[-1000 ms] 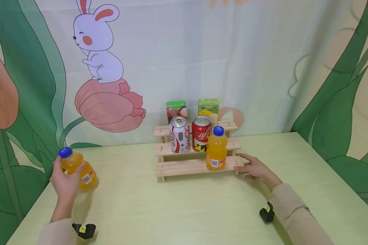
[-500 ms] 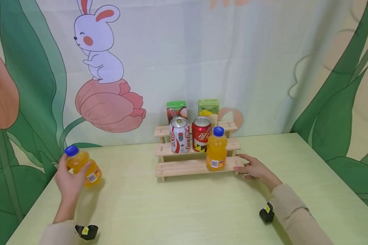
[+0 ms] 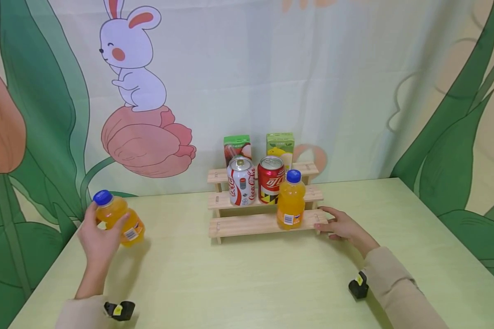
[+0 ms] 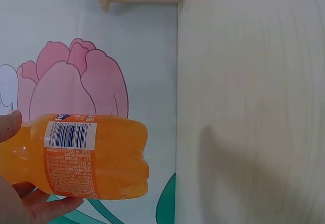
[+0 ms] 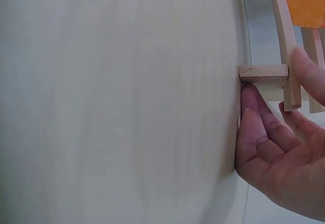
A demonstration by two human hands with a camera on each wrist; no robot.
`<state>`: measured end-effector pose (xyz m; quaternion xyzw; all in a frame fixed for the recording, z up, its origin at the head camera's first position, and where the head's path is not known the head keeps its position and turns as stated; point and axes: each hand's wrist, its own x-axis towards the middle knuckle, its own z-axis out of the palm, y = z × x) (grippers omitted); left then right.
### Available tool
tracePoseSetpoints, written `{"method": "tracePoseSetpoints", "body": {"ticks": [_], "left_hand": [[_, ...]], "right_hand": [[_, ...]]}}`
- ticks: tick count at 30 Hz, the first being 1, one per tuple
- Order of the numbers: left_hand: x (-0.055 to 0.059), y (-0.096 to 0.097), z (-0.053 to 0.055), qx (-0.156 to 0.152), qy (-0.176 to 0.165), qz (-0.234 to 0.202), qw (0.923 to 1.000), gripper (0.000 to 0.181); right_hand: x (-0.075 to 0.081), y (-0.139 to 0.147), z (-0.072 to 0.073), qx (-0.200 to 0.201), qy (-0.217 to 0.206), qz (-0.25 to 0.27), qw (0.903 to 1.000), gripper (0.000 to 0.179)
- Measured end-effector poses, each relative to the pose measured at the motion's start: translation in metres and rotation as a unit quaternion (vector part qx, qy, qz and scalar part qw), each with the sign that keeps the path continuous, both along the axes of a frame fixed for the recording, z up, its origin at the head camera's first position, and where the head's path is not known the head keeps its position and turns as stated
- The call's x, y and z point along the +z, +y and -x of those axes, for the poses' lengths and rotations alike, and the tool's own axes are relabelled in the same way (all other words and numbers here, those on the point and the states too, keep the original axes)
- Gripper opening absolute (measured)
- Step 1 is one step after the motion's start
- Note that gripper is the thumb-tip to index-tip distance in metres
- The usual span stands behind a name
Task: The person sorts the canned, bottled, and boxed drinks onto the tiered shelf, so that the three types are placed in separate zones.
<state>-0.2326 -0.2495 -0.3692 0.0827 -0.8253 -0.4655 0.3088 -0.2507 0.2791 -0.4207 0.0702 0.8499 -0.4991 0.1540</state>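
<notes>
My left hand (image 3: 100, 242) grips an orange soda bottle (image 3: 123, 220) with a blue cap, held tilted above the table at the left. In the left wrist view the bottle's barcode label (image 4: 71, 135) faces the camera, and its base is free of the fingers. A three-tier wooden display stand (image 3: 243, 225) stands toward the back. At its right end my right hand (image 3: 346, 228) pinches the lowest step, the thumb (image 5: 310, 76) on the plank and other fingers below. A second orange soda bottle (image 3: 291, 203) stands upright on that step's right part.
On the middle step are a white cola can (image 3: 241, 185) and a red cola can (image 3: 268, 178). Two juice cartons, one red-green (image 3: 237, 145) and one light green (image 3: 281, 142), stand on the top step. A printed curtain (image 3: 337, 100) hangs behind the table (image 3: 247, 283).
My left hand has carried the soda bottle to the right and slightly up, toward the stand. The right hand and the stand have stayed in place.
</notes>
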Motion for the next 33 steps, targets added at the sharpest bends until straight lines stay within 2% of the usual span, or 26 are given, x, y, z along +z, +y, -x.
{"method": "tracePoseSetpoints", "body": {"ticks": [10,17,26,33], "left_hand": [[0.014,0.015,-0.007,-0.018,-0.005,0.010,0.9998,0.059],[0.019,0.025,-0.009,-0.032,0.021,0.022,0.9990,0.055],[0.023,0.034,-0.014,-0.056,0.008,0.015,0.9983,0.058],[0.025,0.042,-0.015,-0.078,0.028,0.031,0.9961,0.058]], "right_hand": [[0.001,0.001,0.000,-0.001,0.000,0.001,1.0000,0.081],[0.000,0.001,0.000,0.002,0.002,0.004,1.0000,0.081],[0.001,0.001,0.000,0.000,-0.004,0.006,1.0000,0.082],[-0.002,0.002,0.002,0.006,0.004,0.006,1.0000,0.081]]}}
